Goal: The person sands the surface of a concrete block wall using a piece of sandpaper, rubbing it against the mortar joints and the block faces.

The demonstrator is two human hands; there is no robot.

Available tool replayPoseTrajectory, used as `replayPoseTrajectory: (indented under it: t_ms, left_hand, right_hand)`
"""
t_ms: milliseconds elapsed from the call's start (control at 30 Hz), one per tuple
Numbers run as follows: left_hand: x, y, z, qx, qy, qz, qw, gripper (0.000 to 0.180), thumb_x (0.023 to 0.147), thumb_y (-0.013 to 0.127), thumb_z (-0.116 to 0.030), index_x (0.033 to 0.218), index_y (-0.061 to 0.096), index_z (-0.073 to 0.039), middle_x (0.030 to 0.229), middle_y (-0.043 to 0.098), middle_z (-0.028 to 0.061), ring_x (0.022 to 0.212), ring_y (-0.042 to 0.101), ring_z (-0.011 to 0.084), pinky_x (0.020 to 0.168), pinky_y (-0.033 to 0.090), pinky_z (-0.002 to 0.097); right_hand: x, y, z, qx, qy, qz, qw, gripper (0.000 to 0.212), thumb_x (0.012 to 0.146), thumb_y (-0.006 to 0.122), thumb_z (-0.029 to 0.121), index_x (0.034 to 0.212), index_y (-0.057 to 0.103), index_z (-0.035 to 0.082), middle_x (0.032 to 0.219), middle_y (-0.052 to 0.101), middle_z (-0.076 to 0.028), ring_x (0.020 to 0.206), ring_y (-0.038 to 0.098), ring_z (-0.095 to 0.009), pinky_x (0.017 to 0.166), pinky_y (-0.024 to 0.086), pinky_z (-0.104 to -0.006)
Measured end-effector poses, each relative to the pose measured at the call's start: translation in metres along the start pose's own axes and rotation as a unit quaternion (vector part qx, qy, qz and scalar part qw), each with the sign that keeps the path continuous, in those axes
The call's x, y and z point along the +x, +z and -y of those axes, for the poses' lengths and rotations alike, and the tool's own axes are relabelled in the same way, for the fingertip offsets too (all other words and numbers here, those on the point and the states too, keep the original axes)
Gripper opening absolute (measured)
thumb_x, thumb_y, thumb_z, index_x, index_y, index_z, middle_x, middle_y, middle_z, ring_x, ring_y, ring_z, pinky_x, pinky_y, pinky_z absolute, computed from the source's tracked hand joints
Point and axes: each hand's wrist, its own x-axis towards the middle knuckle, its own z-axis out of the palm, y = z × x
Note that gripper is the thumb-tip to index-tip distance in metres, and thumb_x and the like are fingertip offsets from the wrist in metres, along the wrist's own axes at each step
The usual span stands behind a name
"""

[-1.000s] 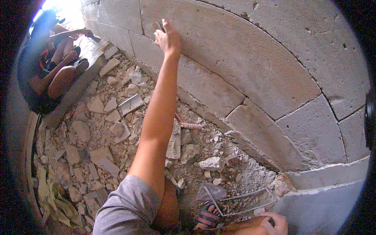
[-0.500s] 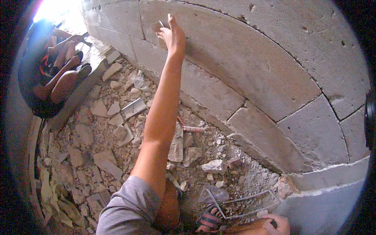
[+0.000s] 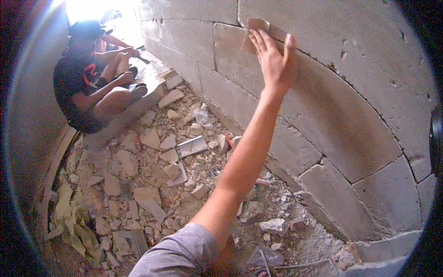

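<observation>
My left arm stretches up from the lower edge to a wall of large grey blocks (image 3: 364,115). Spread across a thin brownish sheet (image 3: 258,24), my left hand (image 3: 277,67) presses it flat against the wall face near a block joint. The sheet's upper edge bends away past my fingertips; its exact kind is unclear. Behind the hand, the long block carries a darker brown, smooth-looking patch (image 3: 346,115). My right hand is out of view.
Broken stones and rubble (image 3: 124,161) cover the floor, with a grey metal channel piece (image 3: 193,146) and crumpled greenish cloth (image 3: 76,221) among them. A person in dark clothes (image 3: 76,87) sits at the far left. A thin bent metal strip (image 3: 300,265) lies near the lower edge.
My left hand and the sheet have slid along the wall to a spot near the block joint. The view has turned, and my right hand has left it at the lower edge.
</observation>
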Motion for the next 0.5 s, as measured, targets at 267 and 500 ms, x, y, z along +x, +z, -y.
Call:
replayPoseTrajectory:
  t_ms: [267,500]
  left_hand:
    - [-0.038,-0.013,-0.060,0.000,-0.003,0.075,0.997,0.094,0.087,0.048,-0.052,0.139,0.003,0.012,0.147,-0.002,0.0287,0.138,-0.003,0.0390,0.111,0.008,0.0450]
    - [-0.084,-0.013,-0.096,0.007,0.070,0.147,0.987,0.097,0.083,0.052,-0.053,0.139,0.005,0.012,0.147,-0.003,0.0301,0.137,-0.004,0.0421,0.110,0.006,0.0503]
  right_hand:
    - [0.001,-0.002,0.001,0.031,0.047,0.038,0.998,0.026,0.086,0.052,0.014,0.105,0.060,-0.001,0.092,0.063,-0.012,0.084,0.055,-0.020,0.078,0.045,-0.0317]
    - [-0.009,0.000,-0.013,0.000,-0.008,0.022,1.000,0.027,0.087,0.051,0.016,0.107,0.059,0.000,0.097,0.064,-0.013,0.090,0.057,-0.023,0.082,0.044,-0.0323]
